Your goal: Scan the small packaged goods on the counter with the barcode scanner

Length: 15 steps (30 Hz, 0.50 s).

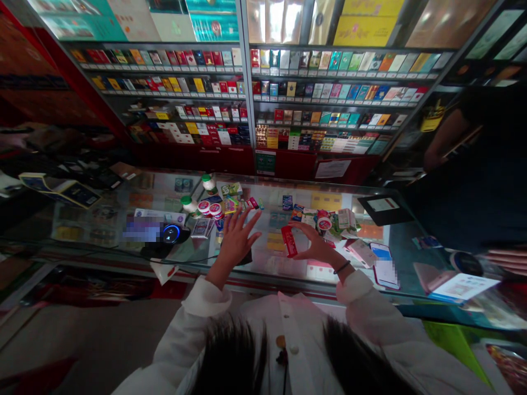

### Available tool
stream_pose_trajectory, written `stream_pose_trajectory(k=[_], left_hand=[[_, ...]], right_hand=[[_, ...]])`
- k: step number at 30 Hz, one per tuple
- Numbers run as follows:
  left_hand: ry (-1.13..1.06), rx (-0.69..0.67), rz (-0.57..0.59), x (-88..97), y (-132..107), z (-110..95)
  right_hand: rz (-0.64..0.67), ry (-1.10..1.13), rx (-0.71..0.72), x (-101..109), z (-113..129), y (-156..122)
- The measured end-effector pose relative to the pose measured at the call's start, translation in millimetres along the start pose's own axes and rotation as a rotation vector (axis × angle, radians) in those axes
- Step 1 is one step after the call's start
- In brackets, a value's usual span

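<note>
A slim red pack (289, 241) stands tilted, its glossy face carrying pale print too small to read. It is pinched narrowly between the thumb and fingers of the right hand (318, 245), just above the glass counter (255, 269). The left hand (241, 238) is spread wide and empty, its fingers splayed over the middle of the counter. Nearest it, toward the far side, lie small colourful boxes (234, 206), white bottles with green caps (208, 182), and round red-and-white tins (209, 209). Right of the pack, another tin (324, 222) sits among loose cartons, and a phone in a pink case (385, 269) lies nearer. Left, a black round device with a blue ring light (173, 233) rests on the glass. Shelves of cigarette packs (329, 71) fill the far wall.
</note>
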<state>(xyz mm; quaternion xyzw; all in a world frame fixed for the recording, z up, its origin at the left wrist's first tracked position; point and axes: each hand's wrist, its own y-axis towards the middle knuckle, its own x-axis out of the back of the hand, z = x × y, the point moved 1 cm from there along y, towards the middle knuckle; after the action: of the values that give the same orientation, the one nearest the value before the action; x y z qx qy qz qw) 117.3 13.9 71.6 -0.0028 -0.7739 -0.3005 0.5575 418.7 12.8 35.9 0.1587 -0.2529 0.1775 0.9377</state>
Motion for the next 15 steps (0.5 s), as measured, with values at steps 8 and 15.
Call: stream_pose_trajectory(k=[8, 15], left_hand=[[-0.001, 0.232, -0.045, 15.6, -29.3, 52.6], [0.009, 0.293, -0.043, 13.1, -45.4, 64.4]], right_hand=[[-0.063, -0.186, -0.073, -31.2, -9.8, 2.8], [-0.034, -0.256, -0.087, -57.4, -19.9, 24.4]])
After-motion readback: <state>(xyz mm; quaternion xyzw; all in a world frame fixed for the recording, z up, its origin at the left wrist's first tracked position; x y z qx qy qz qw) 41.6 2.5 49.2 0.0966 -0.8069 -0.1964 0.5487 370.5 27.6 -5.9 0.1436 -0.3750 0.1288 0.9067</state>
